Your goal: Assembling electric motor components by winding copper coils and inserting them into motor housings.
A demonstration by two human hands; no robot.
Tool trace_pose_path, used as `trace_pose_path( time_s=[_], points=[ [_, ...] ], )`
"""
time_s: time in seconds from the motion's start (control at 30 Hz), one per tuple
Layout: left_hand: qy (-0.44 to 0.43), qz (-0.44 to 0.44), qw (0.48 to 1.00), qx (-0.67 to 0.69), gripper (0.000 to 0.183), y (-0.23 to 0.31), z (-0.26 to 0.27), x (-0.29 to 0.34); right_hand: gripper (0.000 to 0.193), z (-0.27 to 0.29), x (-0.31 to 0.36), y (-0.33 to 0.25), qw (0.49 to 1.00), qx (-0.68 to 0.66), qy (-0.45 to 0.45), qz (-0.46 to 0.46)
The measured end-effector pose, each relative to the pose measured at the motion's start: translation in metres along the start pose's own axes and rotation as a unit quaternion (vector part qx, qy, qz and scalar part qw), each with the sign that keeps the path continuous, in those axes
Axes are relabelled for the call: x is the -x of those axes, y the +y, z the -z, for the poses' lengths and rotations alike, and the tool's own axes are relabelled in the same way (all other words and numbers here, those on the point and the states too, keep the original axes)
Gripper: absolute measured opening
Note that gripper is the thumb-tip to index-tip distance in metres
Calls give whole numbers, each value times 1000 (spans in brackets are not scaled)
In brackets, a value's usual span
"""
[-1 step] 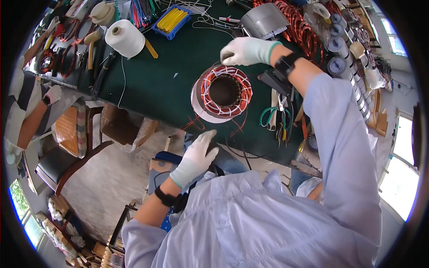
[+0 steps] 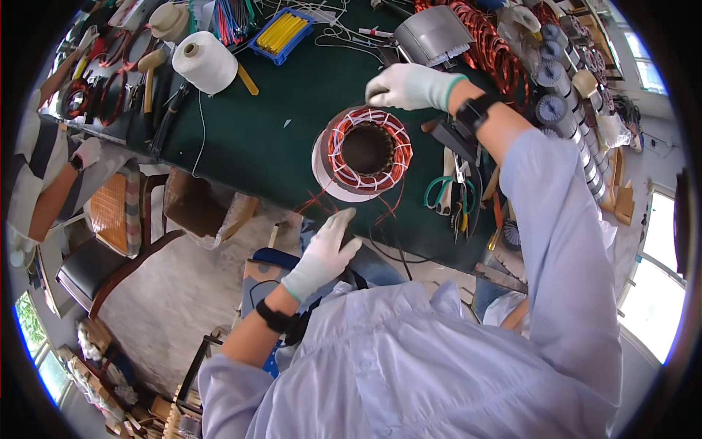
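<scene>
A motor stator wound with red-brown copper coils stands on the green bench top. White cord laces its ring of windings at intervals. Loose coil leads trail from its near side. My right hand, in a white glove, is at the stator's far rim with thumb and fingers pinched together; whatever they may hold is too small to make out. Below the near edge of the bench, my gloved left hand is apart from the stator, fingers stretched and thumb spread, with nothing visible in it.
Green-handled scissors and other hand tools lie right of the stator. A metal cylinder and copper coils are behind. Farther left are a white thread cone and a blue tray. Another person's gloved hand shows at far left.
My right hand has shifted slightly to the right and down at the stator's far rim. My left hand has risen a little. The stator stays in place.
</scene>
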State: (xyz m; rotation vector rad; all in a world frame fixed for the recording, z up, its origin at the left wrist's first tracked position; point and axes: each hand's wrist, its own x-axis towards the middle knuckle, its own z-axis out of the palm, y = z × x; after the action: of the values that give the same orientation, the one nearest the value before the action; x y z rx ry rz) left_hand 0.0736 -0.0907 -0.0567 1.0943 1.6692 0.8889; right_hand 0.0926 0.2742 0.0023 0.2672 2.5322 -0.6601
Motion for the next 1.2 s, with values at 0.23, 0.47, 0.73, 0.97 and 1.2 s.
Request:
trace_pose_path(
  time_s=[0.23,0.47,0.73,0.97,1.2],
  points=[
    [-40,156,940,302,48,-7,-45,-50,32,-51,43,11,982,-122,120,-83],
    [13,201,836,511,23,-9,-42,-48,31,-100,93,2,937,-233,215,-146],
    [59,199,762,613,19,2,-14,-35,23,-148,140,-42,850,-406,244,-232],
    [149,250,886,362,23,29,16,-31,23,-185,153,-82,798,-507,230,-232],
    [-4,307,870,386,35,45,16,-14,26,-185,169,-97,825,-472,162,-265]
  ],
)
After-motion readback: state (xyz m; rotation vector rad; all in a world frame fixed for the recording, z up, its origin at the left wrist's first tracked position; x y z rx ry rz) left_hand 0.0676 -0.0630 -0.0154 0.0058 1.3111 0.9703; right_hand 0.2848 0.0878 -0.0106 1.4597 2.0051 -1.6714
